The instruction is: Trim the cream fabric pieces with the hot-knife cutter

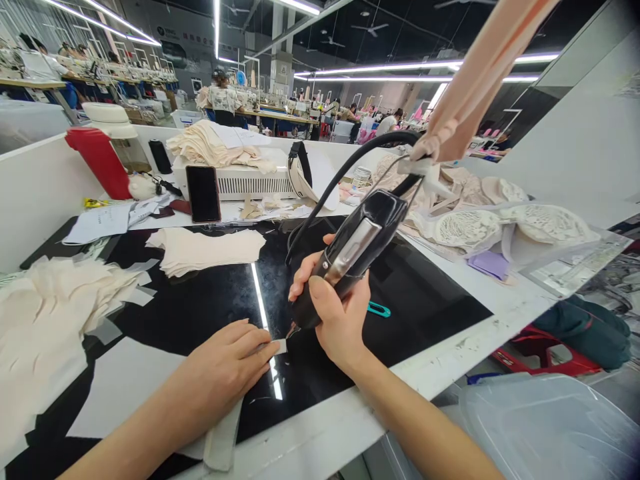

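My right hand (337,323) is wrapped around a black corded handheld power tool (373,223) with a silver lever on its side. The tool tilts down to the left, and its thin metal tip sits close to the end of a pale fabric strip (281,346). My left hand (220,367), fingers together, presses that strip on the glossy black work surface (400,360); the palm hides most of it. A peach fabric band (470,87) and a wire run up from the tool. Beneath my left forearm lies a white sheet (125,383).
Stacked cream fabric pieces (50,320) lie at left, with another stack (207,250) farther back. A phone (203,193) leans on a white vented box (250,183). A teal thread snipper (379,309) lies right of the tool. Lace bra cups (500,223) are piled at right.
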A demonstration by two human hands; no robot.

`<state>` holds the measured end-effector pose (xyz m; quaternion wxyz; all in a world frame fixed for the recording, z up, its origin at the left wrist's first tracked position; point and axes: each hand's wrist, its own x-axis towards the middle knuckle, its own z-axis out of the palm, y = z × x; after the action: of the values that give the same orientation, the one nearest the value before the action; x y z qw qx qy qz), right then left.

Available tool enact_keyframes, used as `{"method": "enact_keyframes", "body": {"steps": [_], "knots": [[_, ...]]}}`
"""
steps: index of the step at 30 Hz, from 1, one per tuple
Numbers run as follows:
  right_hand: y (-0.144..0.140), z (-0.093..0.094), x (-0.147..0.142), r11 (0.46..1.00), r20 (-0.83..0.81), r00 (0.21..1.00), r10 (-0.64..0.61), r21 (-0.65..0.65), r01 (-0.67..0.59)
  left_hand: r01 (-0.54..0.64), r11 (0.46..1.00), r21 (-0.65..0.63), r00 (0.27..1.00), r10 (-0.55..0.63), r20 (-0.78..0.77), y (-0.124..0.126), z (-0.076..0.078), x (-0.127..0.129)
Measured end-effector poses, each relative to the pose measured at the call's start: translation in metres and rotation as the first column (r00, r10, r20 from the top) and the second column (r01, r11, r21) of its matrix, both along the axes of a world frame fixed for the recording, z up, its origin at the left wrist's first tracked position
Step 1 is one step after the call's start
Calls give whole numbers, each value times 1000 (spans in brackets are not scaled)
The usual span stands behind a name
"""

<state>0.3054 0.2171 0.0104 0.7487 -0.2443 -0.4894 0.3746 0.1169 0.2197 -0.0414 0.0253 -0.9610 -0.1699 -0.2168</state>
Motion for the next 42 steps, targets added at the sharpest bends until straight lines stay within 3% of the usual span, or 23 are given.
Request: {"method": "enact_keyframes", "body": {"steps": [9,17,28,42], "knots": [[0,-3,-1,998,11,999,-53,-34,53,8,999,-39,1000,-9,-5,0,2,1],[-8,-4,3,999,3,1000,31,4,-31,14,999,-51,1000,-14,8,0,-3,-1],[-11,-5,5,999,30,999,-12,-37,13,15,997,-80,1000,-15,1,-3,2,-7],[-15,3,8,995,34,996,-81,-59,83,-34,994,-101,991,47,128,-11,-8,-19]]}}
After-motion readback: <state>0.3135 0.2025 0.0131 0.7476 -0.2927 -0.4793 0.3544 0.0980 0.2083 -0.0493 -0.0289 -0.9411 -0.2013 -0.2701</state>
